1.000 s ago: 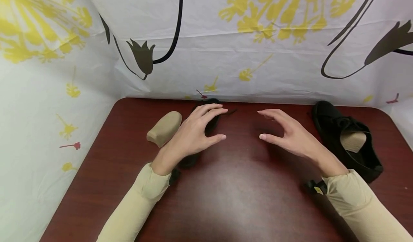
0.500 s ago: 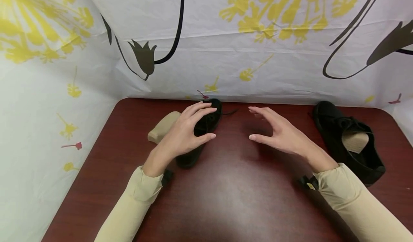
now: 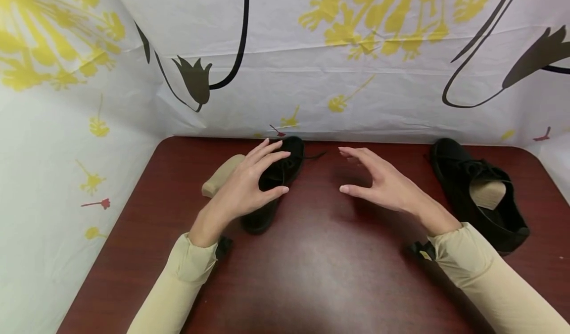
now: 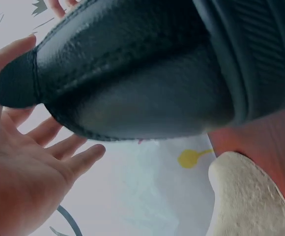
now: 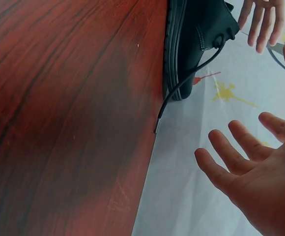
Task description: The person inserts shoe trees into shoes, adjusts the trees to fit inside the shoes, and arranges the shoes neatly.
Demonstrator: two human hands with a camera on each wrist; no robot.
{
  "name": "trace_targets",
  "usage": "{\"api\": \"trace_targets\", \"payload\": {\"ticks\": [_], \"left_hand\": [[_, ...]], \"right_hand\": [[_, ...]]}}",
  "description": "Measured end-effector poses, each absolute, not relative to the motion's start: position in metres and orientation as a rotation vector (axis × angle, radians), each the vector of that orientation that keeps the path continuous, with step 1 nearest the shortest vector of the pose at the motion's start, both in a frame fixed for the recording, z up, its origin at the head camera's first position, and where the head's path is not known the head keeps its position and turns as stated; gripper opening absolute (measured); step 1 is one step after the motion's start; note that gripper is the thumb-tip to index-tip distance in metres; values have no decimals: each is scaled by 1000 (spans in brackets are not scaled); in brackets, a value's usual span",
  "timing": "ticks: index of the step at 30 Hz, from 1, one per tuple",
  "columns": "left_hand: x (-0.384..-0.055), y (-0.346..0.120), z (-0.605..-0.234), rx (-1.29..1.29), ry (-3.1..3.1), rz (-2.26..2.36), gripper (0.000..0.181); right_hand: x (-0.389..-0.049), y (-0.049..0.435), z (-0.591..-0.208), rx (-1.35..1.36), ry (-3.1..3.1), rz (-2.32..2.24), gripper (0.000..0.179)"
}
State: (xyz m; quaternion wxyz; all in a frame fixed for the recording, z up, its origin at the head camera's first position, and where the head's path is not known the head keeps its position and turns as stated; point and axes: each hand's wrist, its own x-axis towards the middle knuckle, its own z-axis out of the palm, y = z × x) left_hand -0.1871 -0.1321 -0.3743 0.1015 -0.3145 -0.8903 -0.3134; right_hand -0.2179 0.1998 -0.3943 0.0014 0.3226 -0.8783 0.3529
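Note:
In the head view my left hand (image 3: 240,188) hovers over a black lace-up shoe (image 3: 272,178), fingers spread and thumb apart. It hides part of the shoe and of a beige shoe insert (image 3: 220,176) lying to the left. The left wrist view has the shoe's black heel (image 4: 132,73) close up, with the insert (image 4: 250,196) below it. My right hand (image 3: 385,181) is held above the table right of that shoe, its fingers relaxed and holding nothing. A loose lace (image 5: 186,78) hangs from the shoe in the right wrist view.
A second black shoe (image 3: 454,175) stands at the right of the dark red table (image 3: 329,260), with a beige insert (image 3: 487,194) inside it. White printed cloth (image 3: 276,86) walls off the back and left side. Dark wrist devices (image 3: 420,251) sit under the sleeve cuffs.
My left hand has shifted left, baring more of the left shoe and covering more of the insert. The right hand has drifted left too. Shoes and insert stay in place.

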Motion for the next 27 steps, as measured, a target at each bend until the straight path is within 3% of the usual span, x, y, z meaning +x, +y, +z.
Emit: {"api": "trace_targets", "payload": {"ticks": [27], "left_hand": [[-182,-164,-387,-897,-2597,-863,65]], "right_hand": [[-218,176,-393,1082,-2789,1155,76]]}}
